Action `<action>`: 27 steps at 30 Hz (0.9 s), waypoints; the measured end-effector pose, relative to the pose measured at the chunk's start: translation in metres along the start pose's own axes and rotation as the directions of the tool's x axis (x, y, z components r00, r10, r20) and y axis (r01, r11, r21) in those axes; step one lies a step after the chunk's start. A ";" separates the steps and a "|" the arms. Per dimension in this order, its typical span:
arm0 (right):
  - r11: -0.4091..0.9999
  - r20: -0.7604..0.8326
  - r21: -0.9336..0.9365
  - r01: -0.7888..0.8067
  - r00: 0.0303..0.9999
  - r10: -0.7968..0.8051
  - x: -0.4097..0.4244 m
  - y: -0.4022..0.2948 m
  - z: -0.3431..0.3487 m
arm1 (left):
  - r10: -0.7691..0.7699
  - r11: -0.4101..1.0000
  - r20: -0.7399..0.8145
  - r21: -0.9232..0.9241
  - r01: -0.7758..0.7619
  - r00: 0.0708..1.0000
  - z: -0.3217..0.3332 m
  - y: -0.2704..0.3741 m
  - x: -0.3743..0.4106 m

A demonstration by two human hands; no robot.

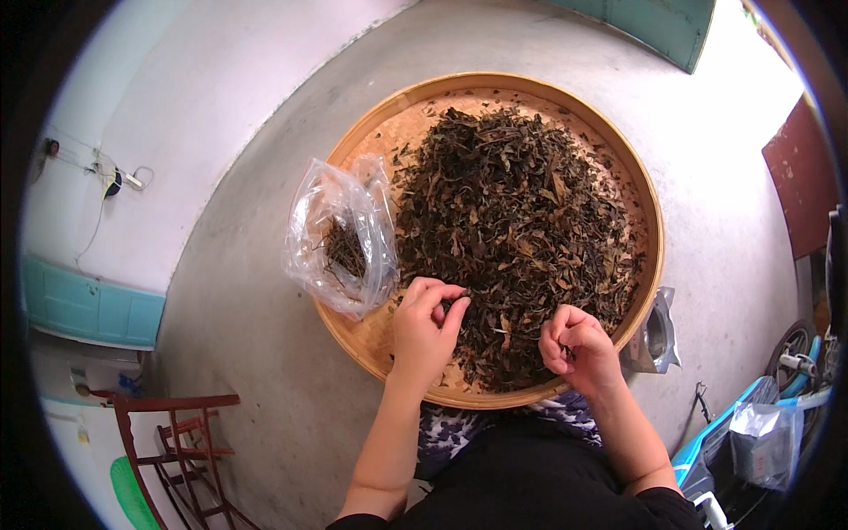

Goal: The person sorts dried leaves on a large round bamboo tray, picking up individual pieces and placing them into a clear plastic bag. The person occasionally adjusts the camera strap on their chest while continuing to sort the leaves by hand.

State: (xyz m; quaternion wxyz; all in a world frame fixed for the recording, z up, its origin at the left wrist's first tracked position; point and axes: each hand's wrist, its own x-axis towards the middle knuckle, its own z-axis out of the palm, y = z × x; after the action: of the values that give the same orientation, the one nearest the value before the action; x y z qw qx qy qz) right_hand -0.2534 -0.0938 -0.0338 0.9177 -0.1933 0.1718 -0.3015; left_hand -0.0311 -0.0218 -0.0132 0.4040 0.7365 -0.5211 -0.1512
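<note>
A heap of dried dark-brown leaves (503, 218), apparently tea, covers much of a round woven bamboo tray (374, 348) in front of me. Over the heap's near left side, my left hand (424, 324) pinches a small dark leaf piece (466, 292) between thumb and fingertips. At the near right, close to the tray's rim, my right hand (584, 348) has its fingers curled. A dark bit shows among them, but whether they grip it is unclear. A clear plastic bag (311, 199) with thin brown stems (344, 248) inside rests at the tray's left edge.
A silvery bag (659, 331) is beside the tray's right rim on the concrete floor (265, 318). At lower left is a reddish wooden chair (175, 401). A blue-framed wheeled vehicle (719, 424) carrying a clear bag (765, 444) is at lower right. A green panel (649, 26) stands beyond the tray.
</note>
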 end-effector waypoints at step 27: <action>0.989 -0.112 -0.125 -0.081 0.991 0.067 0.021 0.013 0.023 | -0.272 0.518 0.406 -0.702 0.489 0.872 0.002 0.023 -0.036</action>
State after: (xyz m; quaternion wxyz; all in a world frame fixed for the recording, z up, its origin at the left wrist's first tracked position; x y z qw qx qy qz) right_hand -0.2210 -0.0914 -0.0242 0.9033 -0.2291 0.2472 -0.2655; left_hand -0.0624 0.0062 -0.0044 0.5737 0.5545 -0.2706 -0.5387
